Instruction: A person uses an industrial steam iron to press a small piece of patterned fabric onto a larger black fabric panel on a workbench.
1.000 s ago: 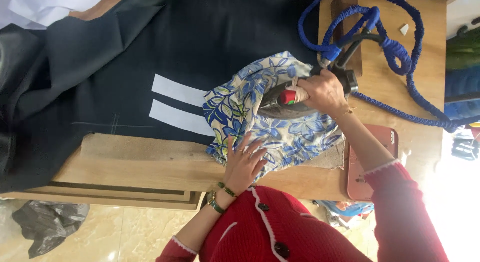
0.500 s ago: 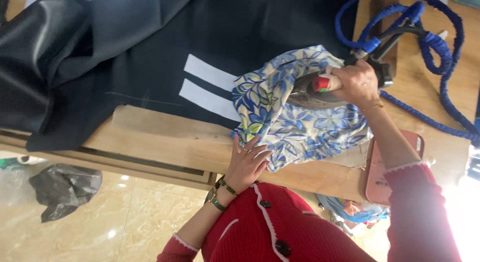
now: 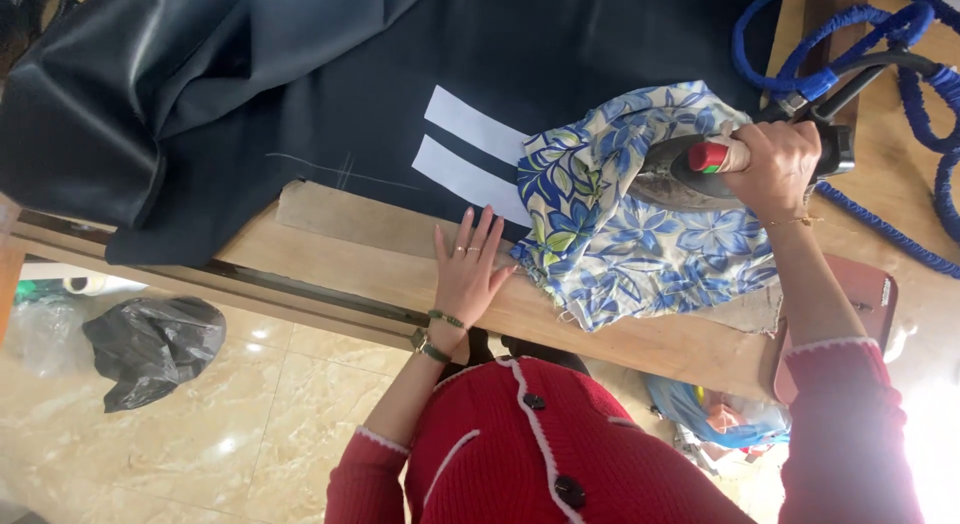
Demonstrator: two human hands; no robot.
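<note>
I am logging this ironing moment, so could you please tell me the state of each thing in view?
Iron: flat on the floral cloth, gripped by the right hand.
Floral cloth: spread, rumpled.
Left hand: flat on the wooden table, fingers spread.
Dark fabric: draped, creased.
White strips: lying flat, parallel.
Blue hose: coiled.

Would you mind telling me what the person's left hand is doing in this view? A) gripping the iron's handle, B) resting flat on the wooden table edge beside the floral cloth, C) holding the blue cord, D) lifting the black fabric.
B: the left hand lies flat, fingers spread, on the wooden table just left of the floral cloth, while the right hand grips the iron.
</note>
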